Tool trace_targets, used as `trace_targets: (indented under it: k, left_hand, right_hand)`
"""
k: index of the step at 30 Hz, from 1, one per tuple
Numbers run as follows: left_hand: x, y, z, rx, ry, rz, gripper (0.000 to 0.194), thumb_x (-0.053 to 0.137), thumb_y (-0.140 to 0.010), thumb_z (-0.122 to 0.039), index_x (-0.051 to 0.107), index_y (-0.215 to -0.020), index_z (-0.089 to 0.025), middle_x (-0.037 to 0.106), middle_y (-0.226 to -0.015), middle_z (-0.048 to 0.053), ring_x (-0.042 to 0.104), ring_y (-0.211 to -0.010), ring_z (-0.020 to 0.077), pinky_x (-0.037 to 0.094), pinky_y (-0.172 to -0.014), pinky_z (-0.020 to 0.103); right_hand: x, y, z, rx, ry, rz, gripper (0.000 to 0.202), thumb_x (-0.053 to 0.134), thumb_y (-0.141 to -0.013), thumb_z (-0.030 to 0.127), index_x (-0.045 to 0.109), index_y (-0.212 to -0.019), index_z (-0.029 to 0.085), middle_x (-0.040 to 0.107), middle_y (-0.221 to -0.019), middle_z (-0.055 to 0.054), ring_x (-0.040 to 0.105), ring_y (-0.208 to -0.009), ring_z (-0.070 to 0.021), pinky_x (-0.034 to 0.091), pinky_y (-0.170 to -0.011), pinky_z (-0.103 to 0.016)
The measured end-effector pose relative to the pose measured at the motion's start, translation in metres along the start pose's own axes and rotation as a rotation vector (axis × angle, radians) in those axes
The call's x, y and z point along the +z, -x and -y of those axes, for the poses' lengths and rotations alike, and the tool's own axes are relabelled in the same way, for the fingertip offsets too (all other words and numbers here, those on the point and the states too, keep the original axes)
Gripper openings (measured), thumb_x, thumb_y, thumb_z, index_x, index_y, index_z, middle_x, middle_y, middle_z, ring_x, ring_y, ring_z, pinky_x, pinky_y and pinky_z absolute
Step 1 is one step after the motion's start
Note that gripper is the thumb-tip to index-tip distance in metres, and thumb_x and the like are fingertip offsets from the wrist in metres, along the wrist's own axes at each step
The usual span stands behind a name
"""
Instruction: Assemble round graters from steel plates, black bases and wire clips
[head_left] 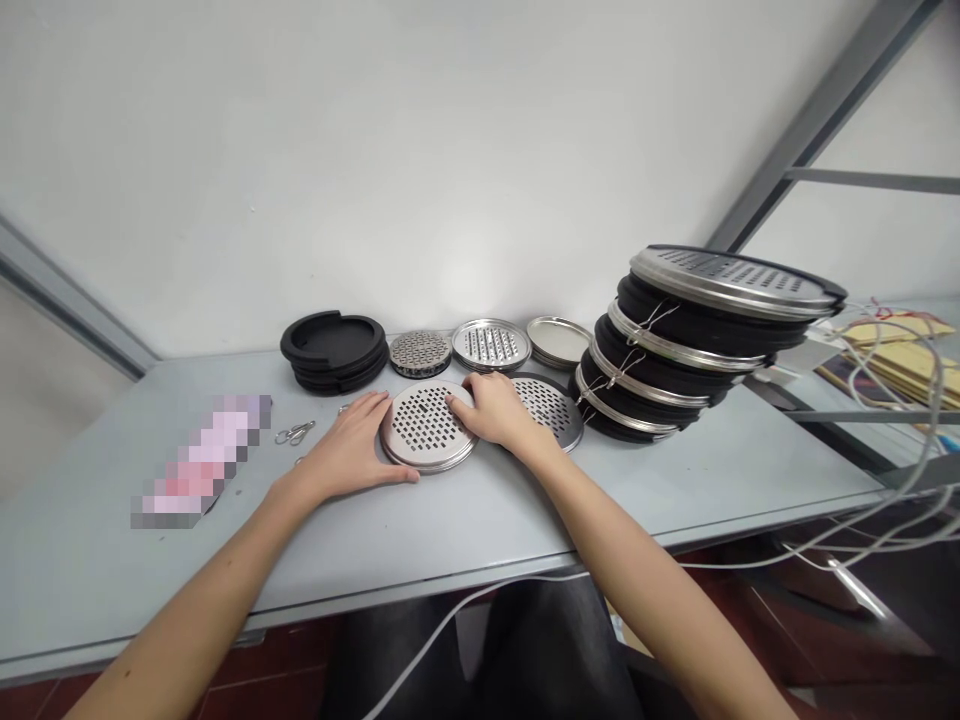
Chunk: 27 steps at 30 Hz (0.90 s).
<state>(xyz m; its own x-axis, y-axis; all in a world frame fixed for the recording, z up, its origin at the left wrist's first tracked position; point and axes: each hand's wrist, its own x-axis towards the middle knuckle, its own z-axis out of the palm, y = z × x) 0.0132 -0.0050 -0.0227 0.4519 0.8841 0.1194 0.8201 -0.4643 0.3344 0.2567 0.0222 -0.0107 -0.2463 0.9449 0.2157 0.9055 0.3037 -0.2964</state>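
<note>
A small stack of round metal plates with slotted holes (426,428) lies flat on the grey table in front of me. My left hand (358,450) rests at its left edge, thumb and fingers spread apart around the rim. On the right edge lies my right hand (495,408), its thumb on the top plate and its other fingers over the far rim, gripping the stack. Just right of it, partly hidden by that hand and wrist, is a dark-rimmed perforated disc (551,408). Behind stand a perforated round piece (420,352), a grater plate (491,344) and plain metal discs (559,341).
Black rings (334,345) are stacked at the back left. A tall leaning stack of black and metal discs (667,350) with wire loops stands right. Small metal clips (295,433) and a pixelated item (202,460) lie left. White cables (892,500) hang at the table's right edge.
</note>
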Motion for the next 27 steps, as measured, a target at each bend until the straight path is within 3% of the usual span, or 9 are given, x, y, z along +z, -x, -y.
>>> trace_targets:
  k: [7,19,27]
  left_hand:
    - [-0.002,0.002,-0.004,0.053,0.020,0.050,0.111,0.072,-0.064,-0.071,0.025,-0.152,-0.021,0.033,-0.154,0.015,0.030,-0.141,0.0377,0.027,-0.115,0.053]
    - [-0.009,0.003,0.002,0.042,0.042,0.045,0.112,0.074,-0.061,-0.069,0.026,-0.152,-0.024,0.036,-0.154,0.013,0.034,-0.139,0.0380,0.030,-0.114,0.053]
    - [-0.012,0.004,0.000,0.025,0.039,0.067,0.110,0.074,-0.061,-0.070,0.030,-0.150,-0.022,0.036,-0.153,0.013,0.034,-0.139,0.0379,0.030,-0.114,0.052]
  right_hand:
    - [0.001,0.000,0.001,-0.032,-0.015,0.000,0.040,0.051,-0.091,0.045,0.066,-0.103,0.011,0.072,-0.094,-0.015,0.063,-0.096,-0.0292,0.039,-0.091,-0.037]
    - [-0.010,0.002,0.007,-0.075,-0.173,0.038,0.033,0.052,-0.090,0.043,0.067,-0.082,0.014,0.069,-0.071,-0.007,0.061,-0.069,-0.0186,0.040,-0.076,-0.030]
    - [-0.007,0.001,0.007,-0.070,-0.128,0.047,0.034,0.052,-0.090,0.042,0.066,-0.081,0.013,0.067,-0.070,-0.007,0.059,-0.070,-0.0184,0.038,-0.074,-0.029]
